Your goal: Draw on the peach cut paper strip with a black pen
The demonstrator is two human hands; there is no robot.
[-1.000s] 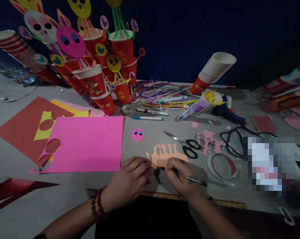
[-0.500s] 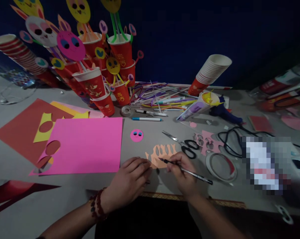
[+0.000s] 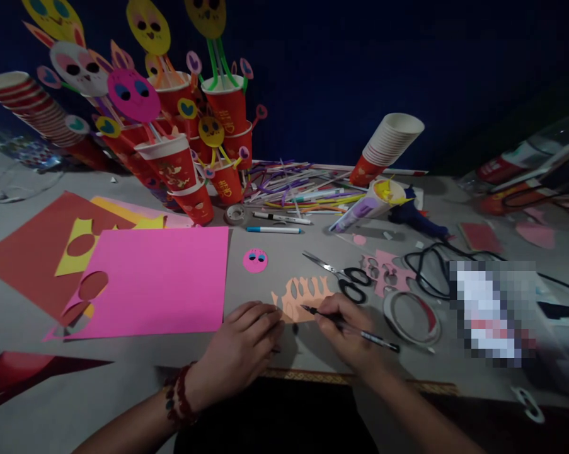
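Note:
My right hand (image 3: 348, 328) grips a dark pen (image 3: 379, 342), its tip on a peach paper scrap (image 3: 307, 290) full of cut-out holes. A curved line shows on the paper left of the tip. My left hand (image 3: 249, 337) rests with fingertips on the scrap's left edge, fingers extended close together; its thumb is mostly hidden, and a small dark thing shows beneath the fingers. Above the scrap lies a pink paper disc (image 3: 255, 260) with blue-and-black eyes. Open-bladed scissors (image 3: 343, 274) lie to the right.
A large pink sheet (image 3: 171, 277) covers other coloured papers on the left. Decorated red cups (image 3: 171, 167) with paper faces stand behind. Pens (image 3: 275, 231) and a pile of drinking straws (image 3: 288, 183) lie at the back. A tape roll (image 3: 411, 321) and black cable (image 3: 419, 280) are right.
The whole view has shifted slightly to the left and down. My right hand and the pen tip have moved only slightly over the peach scrap; my left hand stays on its edge.

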